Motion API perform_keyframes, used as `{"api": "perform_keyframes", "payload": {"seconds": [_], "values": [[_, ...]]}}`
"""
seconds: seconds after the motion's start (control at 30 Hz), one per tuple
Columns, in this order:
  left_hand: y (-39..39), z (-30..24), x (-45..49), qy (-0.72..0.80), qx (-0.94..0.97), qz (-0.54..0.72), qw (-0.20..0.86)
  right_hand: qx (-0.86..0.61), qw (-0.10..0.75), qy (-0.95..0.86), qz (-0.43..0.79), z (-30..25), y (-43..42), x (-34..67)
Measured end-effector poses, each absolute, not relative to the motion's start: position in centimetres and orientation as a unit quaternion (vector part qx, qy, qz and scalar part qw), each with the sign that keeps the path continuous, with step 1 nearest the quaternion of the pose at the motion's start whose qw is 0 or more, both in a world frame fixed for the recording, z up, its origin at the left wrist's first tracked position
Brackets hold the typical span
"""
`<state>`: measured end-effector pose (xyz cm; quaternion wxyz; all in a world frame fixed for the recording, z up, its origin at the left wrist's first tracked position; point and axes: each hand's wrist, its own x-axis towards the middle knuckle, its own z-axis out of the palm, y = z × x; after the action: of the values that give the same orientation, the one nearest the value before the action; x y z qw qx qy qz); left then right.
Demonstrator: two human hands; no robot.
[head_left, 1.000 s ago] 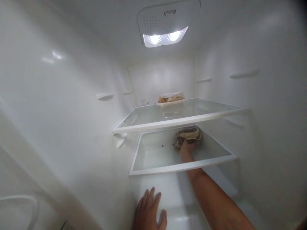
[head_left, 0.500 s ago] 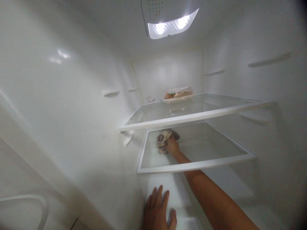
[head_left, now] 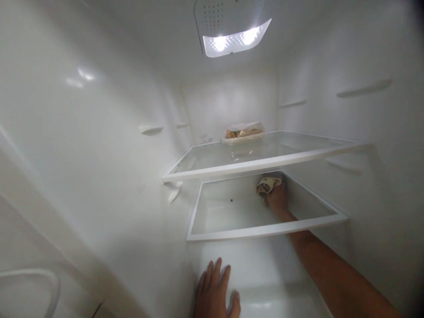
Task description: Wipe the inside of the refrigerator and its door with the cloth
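Observation:
I look into a white fridge. My right hand (head_left: 277, 197) reaches over the lower glass shelf (head_left: 265, 230) and is closed on a crumpled beige cloth (head_left: 267, 184), pressed on the glass near the shelf's back right. My left hand (head_left: 215, 293) lies flat with fingers spread on the white surface below that shelf, near the bottom edge of the view. A small dark speck (head_left: 231, 201) sits on the glass left of the cloth.
The upper glass shelf (head_left: 261, 164) carries a clear plastic food pack (head_left: 243, 132) at its back. A lit lamp (head_left: 236, 40) is in the ceiling. White side walls with shelf ledges (head_left: 151, 129) close in left and right.
My right hand has slid the cloth from the shelf's left to its right side, after first going leftward. My left hand has stayed flat in nearly the same place.

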<state>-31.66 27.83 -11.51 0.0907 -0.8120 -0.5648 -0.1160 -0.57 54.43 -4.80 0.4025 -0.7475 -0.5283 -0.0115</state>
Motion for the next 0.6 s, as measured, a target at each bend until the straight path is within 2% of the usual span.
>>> {"api": "perform_keyframes", "payload": {"seconds": [0.13,0.27,0.6], "values": [[27.8,-11.9,-31.2,-0.588,-0.794,-0.126,0.086,-0.778,0.382,-0.499,-0.007,-4.7,54.3,-3.3],[27.7,-12.2,-30.9,-0.587,-0.793,-0.134,0.097,-0.747,0.341,-0.571,-0.002,-4.6,53.7,-6.8],[27.9,-12.4,-31.6,-0.585,-0.797,-0.124,0.085,-0.501,0.200,-0.841,-0.036,-2.6,52.5,-17.3]]}}
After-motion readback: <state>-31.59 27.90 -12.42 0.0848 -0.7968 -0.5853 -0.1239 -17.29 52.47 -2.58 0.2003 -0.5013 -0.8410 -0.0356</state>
